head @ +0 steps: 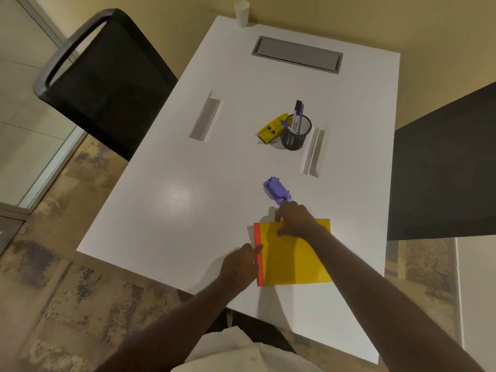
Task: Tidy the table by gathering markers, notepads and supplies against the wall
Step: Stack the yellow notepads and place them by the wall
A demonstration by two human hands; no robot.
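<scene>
A yellow notepad (294,260) with a red binding strip lies on the white table (166,200) near its front edge. My left hand (240,264) touches the red edge of the pad with its fingertips. My right hand (295,218) grips the pad's far edge, thumb on top. Just beyond it sits a purple stapler (276,189). Farther back stands a black mesh cup (295,135) holding markers (296,114), with a yellow whiteboard eraser (272,127) beside it.
A white paper cup (242,12) stands at the table's far edge by the wall. A grey cable hatch (296,53) and two grey angled brackets (205,116) (314,151) sit on the tabletop. A black chair (104,76) is at the left, a dark panel (442,167) at the right.
</scene>
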